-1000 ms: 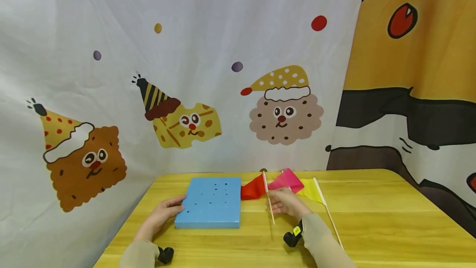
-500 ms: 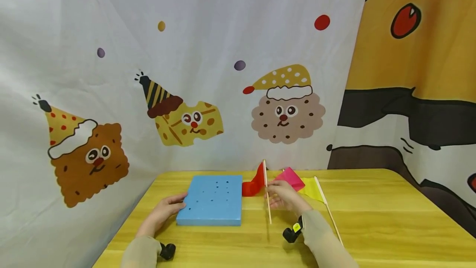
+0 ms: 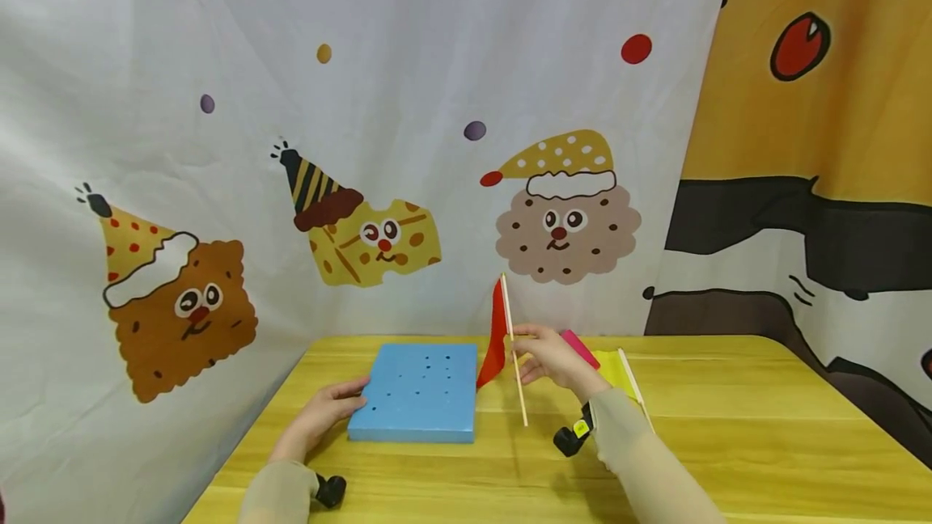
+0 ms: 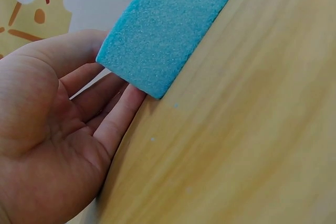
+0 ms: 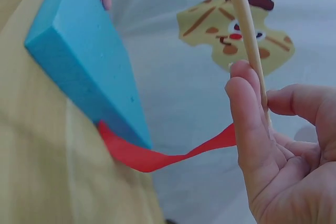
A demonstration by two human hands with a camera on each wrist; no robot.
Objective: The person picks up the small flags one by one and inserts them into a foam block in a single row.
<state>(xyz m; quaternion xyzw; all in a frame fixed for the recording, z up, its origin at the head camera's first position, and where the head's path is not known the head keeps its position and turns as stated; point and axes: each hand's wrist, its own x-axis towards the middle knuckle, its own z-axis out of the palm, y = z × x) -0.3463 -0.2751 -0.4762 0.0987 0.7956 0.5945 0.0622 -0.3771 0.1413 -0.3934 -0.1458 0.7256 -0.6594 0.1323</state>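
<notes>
A blue foam block with several small holes in its top lies flat on the table. My left hand holds its left edge; in the left wrist view the thumb lies along one face and the fingertips go out of sight behind the block. Just right of the block, my right hand pinches the wooden stick of a red flag. The stick is nearly upright, its lower end above the table. In the right wrist view the red cloth hangs curved, one corner by the block's edge.
Behind my right hand lie a pink flag, partly hidden, and a yellow flag, its stick pointing toward me. A cartoon-printed curtain hangs behind the wooden table.
My right hand has lifted the red flag and moved slightly left; its stick rises higher and its cloth now hangs down. The left hand stays at the block.
</notes>
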